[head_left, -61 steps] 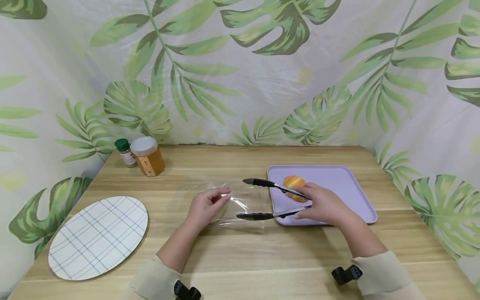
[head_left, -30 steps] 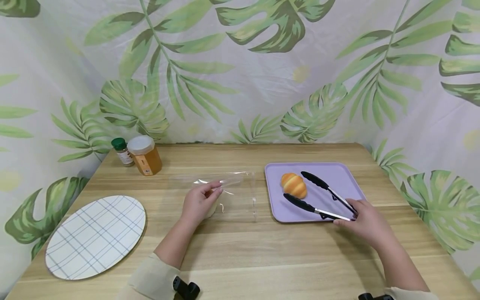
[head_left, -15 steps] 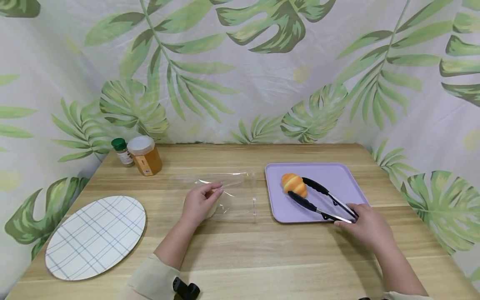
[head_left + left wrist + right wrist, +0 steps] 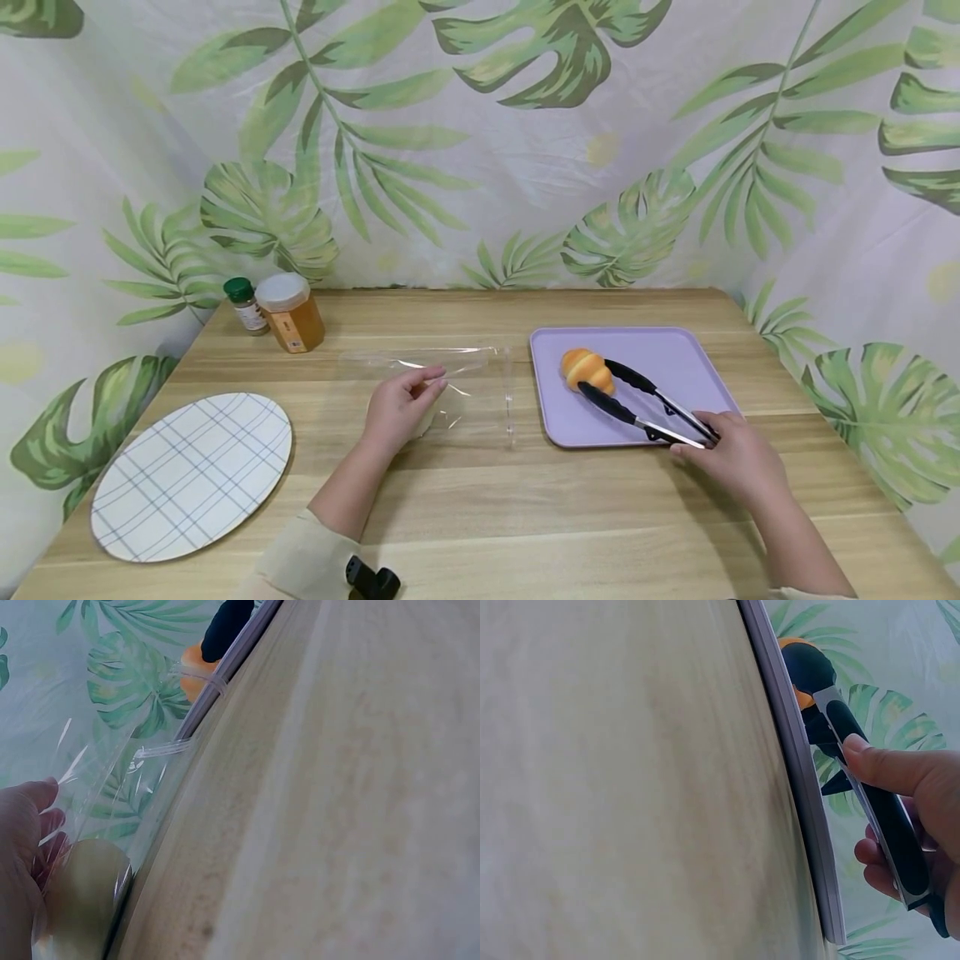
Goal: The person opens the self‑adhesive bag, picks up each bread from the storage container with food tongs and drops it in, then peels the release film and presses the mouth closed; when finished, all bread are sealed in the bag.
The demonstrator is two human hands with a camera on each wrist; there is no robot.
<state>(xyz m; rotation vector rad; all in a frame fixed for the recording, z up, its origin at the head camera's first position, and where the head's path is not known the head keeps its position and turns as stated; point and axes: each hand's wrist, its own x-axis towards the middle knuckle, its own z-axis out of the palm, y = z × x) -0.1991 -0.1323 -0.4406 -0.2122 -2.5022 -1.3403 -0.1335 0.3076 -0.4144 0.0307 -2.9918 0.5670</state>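
My left hand [image 4: 401, 406] pinches the upper layer of a clear plastic bag [image 4: 480, 400] lying on the table. A tan, rounded thing [image 4: 86, 892] shows through the plastic beside the fingers in the left wrist view; its kind is unclear. On the lilac tray [image 4: 675, 354] lies a small orange-and-yellow striped bread roll [image 4: 585, 367]. Black-tipped metal tongs [image 4: 637, 423] reach over the tray's near edge, with a tip on either side of the roll. Their handle end is gripped by my right hand [image 4: 738, 454], thumb along one arm in the right wrist view.
A white oval board with blue checks [image 4: 195, 475] lies at the left. Behind it stand an amber jar with a pale lid [image 4: 296, 321] and a small green-capped shaker [image 4: 247, 308]. A leaf-patterned cloth [image 4: 420, 167] hangs along the back.
The tongs have swung from above the bag rightward to the tray, and their tips have come together around the roll. My left hand has stayed at the bag.
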